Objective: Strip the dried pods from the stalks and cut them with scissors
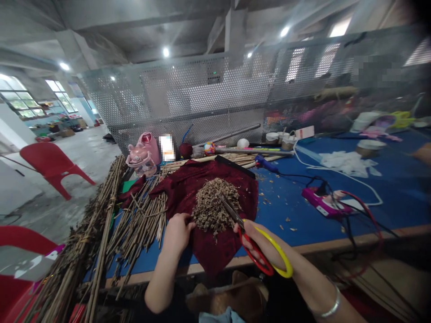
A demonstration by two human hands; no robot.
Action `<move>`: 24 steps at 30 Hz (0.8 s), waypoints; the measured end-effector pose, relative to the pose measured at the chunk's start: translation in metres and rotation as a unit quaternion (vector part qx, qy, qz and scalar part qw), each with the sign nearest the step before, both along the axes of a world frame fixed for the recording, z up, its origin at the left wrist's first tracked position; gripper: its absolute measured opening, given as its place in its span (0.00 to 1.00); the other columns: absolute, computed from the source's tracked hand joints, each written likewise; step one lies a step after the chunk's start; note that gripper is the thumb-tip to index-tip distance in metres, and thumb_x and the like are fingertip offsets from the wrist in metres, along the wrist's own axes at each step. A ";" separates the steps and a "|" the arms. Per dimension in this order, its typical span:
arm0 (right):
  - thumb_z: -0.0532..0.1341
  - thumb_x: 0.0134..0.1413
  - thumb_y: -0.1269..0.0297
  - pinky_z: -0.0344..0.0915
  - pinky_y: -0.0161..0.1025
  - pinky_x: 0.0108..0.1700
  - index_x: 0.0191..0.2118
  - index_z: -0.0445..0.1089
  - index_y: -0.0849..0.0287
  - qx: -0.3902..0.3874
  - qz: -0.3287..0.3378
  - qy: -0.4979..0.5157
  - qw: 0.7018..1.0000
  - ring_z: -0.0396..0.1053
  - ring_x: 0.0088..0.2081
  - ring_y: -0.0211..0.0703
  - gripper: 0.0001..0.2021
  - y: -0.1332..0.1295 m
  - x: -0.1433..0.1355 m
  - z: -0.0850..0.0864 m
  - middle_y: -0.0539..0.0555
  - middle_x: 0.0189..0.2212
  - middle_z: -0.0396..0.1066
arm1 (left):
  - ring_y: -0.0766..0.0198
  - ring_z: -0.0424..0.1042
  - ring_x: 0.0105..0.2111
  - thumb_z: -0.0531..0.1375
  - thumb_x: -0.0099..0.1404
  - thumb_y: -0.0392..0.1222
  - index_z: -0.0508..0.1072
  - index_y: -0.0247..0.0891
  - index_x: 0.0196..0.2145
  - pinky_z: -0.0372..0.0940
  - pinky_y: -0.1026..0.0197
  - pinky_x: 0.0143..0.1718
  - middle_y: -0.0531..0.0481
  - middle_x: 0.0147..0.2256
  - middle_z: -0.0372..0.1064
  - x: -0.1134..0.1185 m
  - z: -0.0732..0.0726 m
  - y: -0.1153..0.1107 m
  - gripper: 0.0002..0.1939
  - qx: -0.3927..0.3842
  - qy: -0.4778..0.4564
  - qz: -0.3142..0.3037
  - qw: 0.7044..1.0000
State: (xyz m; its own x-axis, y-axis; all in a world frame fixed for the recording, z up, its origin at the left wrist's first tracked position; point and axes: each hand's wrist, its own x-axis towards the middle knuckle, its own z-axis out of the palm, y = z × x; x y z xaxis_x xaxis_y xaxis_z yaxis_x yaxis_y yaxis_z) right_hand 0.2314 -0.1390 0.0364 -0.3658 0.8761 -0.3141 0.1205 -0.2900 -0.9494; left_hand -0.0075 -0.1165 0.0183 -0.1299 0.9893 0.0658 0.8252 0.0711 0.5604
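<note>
Scissors with one red and one yellow handle loop are in my right hand, its fingers wrapped around the handles. Their blades point away from me, over a heap of dried brown plant bits. Under the heap lies a dark red cloth. My left hand rests at the heap's left edge with its fingers curled together; what they hold, if anything, is hidden. Just left of that hand, cut dry sticks lie in a loose spread.
Long bundled stalks lean along the table's left end. A pink basket stands behind. To the right are a purple power strip with cables, a blue-handled tool and crumpled white gloves. A perforated metal screen closes the back.
</note>
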 end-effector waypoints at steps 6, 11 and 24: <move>0.49 0.47 0.34 0.45 0.26 0.16 0.39 0.58 0.58 0.017 0.039 0.010 0.999 0.47 0.15 0.25 0.29 -0.009 0.000 0.002 0.41 0.19 0.52 | 0.62 0.69 0.29 0.59 0.56 0.36 0.76 0.36 0.27 0.59 0.63 0.33 0.45 0.28 0.73 0.000 -0.005 0.002 0.05 -0.005 0.002 0.000 1.000; 0.48 0.46 0.33 0.46 0.27 0.16 0.39 0.58 0.58 0.016 0.033 -0.011 0.999 0.46 0.14 0.26 0.30 -0.011 0.001 0.001 0.40 0.18 0.51 | 0.61 0.70 0.33 0.60 0.56 0.37 0.75 0.34 0.36 0.59 0.62 0.37 0.42 0.34 0.73 -0.003 -0.006 0.001 0.09 0.002 0.014 0.007 1.000; 0.47 0.46 0.33 0.46 0.26 0.14 0.38 0.59 0.57 0.022 0.027 -0.023 0.999 0.46 0.14 0.27 0.29 -0.012 0.000 0.004 0.41 0.17 0.51 | 0.62 0.69 0.36 0.58 0.57 0.35 0.77 0.41 0.34 0.59 0.63 0.40 0.47 0.35 0.69 -0.013 0.001 0.002 0.09 -0.013 0.065 -0.083 0.994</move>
